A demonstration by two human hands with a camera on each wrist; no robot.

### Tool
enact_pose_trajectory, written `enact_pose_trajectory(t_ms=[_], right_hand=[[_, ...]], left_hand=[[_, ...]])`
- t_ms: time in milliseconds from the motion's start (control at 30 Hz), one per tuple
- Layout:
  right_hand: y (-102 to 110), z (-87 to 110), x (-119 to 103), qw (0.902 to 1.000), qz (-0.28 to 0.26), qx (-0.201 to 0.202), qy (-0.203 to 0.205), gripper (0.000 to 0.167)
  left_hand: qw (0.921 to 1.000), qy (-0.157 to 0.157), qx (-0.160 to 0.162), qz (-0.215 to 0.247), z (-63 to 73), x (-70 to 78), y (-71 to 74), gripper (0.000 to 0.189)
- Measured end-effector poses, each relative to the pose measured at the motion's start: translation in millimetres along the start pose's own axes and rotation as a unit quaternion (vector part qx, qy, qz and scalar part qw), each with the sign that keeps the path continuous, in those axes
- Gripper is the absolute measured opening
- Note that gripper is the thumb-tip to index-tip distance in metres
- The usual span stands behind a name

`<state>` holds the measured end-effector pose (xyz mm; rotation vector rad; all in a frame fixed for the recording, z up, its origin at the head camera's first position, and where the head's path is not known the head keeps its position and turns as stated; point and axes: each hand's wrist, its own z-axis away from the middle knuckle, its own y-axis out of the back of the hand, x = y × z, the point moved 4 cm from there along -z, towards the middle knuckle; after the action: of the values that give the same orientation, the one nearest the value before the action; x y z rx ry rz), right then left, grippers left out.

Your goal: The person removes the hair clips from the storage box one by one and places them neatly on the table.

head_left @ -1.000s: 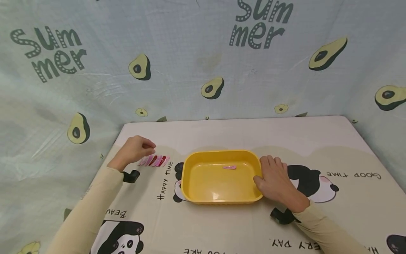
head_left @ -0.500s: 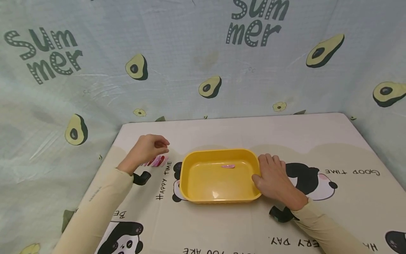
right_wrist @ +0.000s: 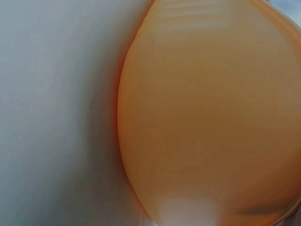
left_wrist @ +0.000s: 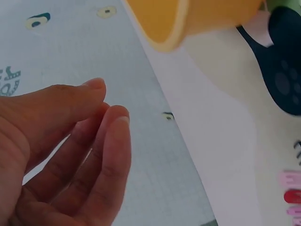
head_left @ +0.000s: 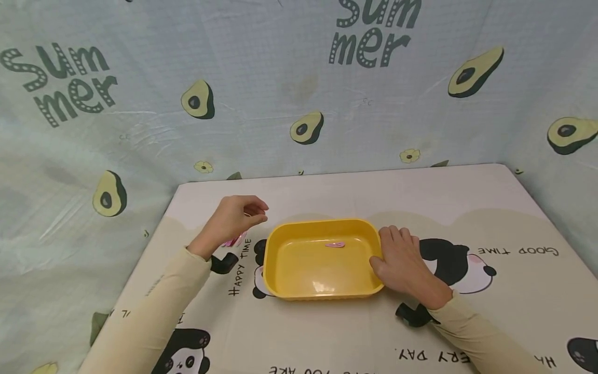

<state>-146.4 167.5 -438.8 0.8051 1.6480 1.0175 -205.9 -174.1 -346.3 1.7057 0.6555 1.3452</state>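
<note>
My left hand (head_left: pixel 243 214) hovers left of a yellow plastic tray (head_left: pixel 322 283), fingers loosely bent and the thumb near the fingertips. Nothing shows between those fingers in the left wrist view. One pink snap hair clip (head_left: pixel 335 244) lies inside the tray, toward the back. A row of pink and red hair clips (head_left: pixel 235 240) rests on the table, partly covered by my left hand and wrist; its near end, with a red clip (left_wrist: pixel 292 196), shows in the left wrist view. My right hand (head_left: pixel 403 259) grips the tray's right end, thumb at the rim. The tray's wall (right_wrist: pixel 207 113) fills much of the right wrist view.
The table (head_left: pixel 299 332) has a light cloth printed with pandas and lettering. Behind it hangs a pale curtain (head_left: pixel 252 104) with avocado prints, which also comes down on the left and right sides.
My left hand has moved right, away from over the clip row and closer to the tray. The right hand keeps its hold on the tray, and the clip inside stays put.
</note>
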Motion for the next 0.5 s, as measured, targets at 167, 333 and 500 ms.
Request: enact_pose_trajectory(t_ms=[167,333,500], right_hand=[[1,-0.1,0,1.0000,0.000,-0.002,0.000,0.030],[1,-0.9,1,1.0000,0.001,-0.001,0.000,0.030],[0,-1.4,2,1.0000,-0.001,-0.002,-0.002,0.030]], left_hand=[[0.9990,-0.042,-0.004,0.017,-3.6,16.0,-8.5,0.018],[0.9976,-0.063,-0.002,0.030,-7.5,29.5,-16.4,0.018],[0.9966,-0.072,-0.003,0.041,-12.3,41.4,-24.3,0.018]])
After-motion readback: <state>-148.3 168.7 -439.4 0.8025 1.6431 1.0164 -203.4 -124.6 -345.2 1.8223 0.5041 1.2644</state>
